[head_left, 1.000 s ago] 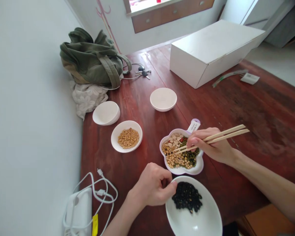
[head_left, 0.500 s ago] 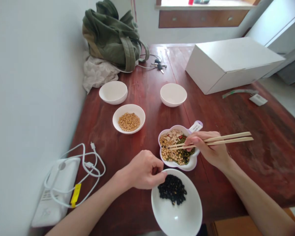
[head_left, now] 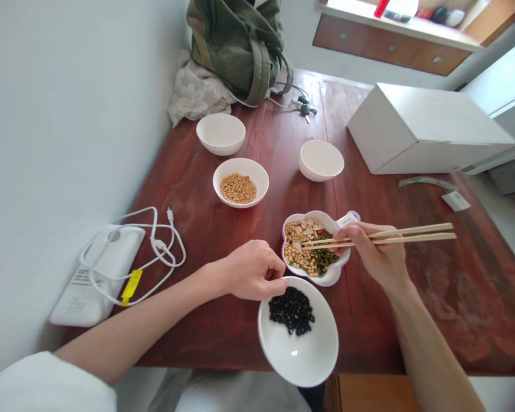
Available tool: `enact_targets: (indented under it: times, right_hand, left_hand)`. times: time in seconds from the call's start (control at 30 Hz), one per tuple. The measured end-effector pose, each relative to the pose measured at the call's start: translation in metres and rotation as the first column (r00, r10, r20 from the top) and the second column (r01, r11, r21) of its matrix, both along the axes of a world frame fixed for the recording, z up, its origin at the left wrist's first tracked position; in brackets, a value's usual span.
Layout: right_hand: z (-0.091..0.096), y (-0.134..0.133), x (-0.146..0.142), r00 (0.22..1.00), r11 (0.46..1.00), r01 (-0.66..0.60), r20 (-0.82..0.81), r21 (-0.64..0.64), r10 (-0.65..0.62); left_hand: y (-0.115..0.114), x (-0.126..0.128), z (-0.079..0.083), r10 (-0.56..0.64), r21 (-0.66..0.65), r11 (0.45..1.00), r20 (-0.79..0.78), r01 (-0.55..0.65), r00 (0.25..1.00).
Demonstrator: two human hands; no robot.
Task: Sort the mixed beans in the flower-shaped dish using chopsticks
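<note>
My right hand [head_left: 375, 254] is closed around a pair of wooden chopsticks [head_left: 395, 236], whose tips reach over the flower-shaped bowl of mixed beans and nuts [head_left: 330, 277]. My left hand [head_left: 253, 270] is curled, its fingers pinching the near-left rim of a white bowl [head_left: 300, 352] that holds black beans [head_left: 292, 310]. A white bowl of soybeans [head_left: 240, 183] sits further back on the red wooden table [head_left: 412, 309]. Two empty white bowls, one at the back left [head_left: 221, 133] and one at the back centre [head_left: 321, 159], stand behind it.
A white charger with coiled cable [head_left: 107, 269] lies at the table's left edge by the wall. A green backpack [head_left: 240, 46] on pale cloth, keys [head_left: 302, 107] and a large white box [head_left: 424, 129] occupy the far end. A wrapper and tag [head_left: 455, 200] lie right.
The view has swung leftward and tilted down. The chopstick tips have shifted slightly across the mixed bowl. My left hand stays at the black-bean bowl's rim.
</note>
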State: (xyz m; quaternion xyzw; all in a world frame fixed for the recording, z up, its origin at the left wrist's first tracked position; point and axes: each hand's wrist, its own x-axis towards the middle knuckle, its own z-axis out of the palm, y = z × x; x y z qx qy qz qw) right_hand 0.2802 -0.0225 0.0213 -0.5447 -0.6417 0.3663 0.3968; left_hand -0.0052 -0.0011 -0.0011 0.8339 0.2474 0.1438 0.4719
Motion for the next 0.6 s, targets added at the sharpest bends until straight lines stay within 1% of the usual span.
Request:
enact_targets:
  times: [0.2, 0.3, 0.47, 0.6]
  right_hand:
    - [0.0064, -0.0038, 0.0011, 0.994, 0.997, -0.02, 0.111, 0.08, 0.011]
    - [0.0074, -0.005, -0.0008, 0.99, 0.996, -0.04, 0.142, 0.083, 0.028]
    - [0.0056, -0.006, -0.0029, 0.992, 0.996, -0.045, 0.119, 0.082, 0.035]
    - [0.0018, -0.0056, -0.0015, 0.997, 0.998, -0.021, 0.081, 0.058, 0.016]
  left_hand:
    - [0.0, -0.0008, -0.0008, -0.001, 0.002, 1.0, -0.012, 0.001, 1.0]
    - [-0.0001, -0.001, -0.0016, -0.004, -0.002, 1.0, -0.021, 0.004, 1.0]
    - [0.0, -0.0015, -0.0019, -0.003, 0.007, 1.0, -0.034, 0.004, 0.999]
    - [-0.0002, -0.0014, -0.0014, 0.0, 0.005, 1.0, -0.031, 0.001, 1.0]
